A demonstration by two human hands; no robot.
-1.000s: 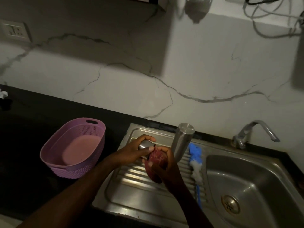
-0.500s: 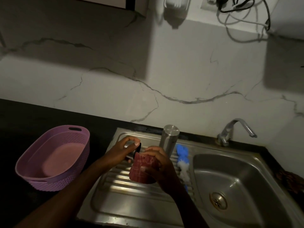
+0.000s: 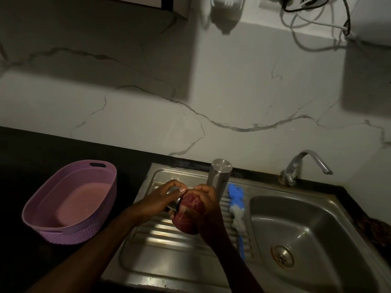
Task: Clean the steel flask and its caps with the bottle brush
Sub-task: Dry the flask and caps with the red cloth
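Observation:
Over the ribbed drainboard (image 3: 169, 246) my left hand (image 3: 163, 197) grips a small steel cap (image 3: 172, 191) that is mostly hidden under its fingers. My right hand (image 3: 208, 210) presses a red patterned scrub pad (image 3: 189, 212) against that cap. The steel flask (image 3: 219, 175) stands upside down on the drainboard just behind my right hand, touched by neither hand. To the flask's right lies the blue and white bottle brush (image 3: 237, 208), its handle pointing toward me along the sink's left rim.
A purple perforated basket (image 3: 69, 201) sits on the dark counter to the left. The steel sink basin (image 3: 306, 235) with its drain (image 3: 282, 255) is on the right, the tap (image 3: 304, 166) behind it. Cables hang on the wall above.
The view has shifted, so the sink appears further left and lower. Both hands stay together over the drainboard, and the red pad has turned around the cap.

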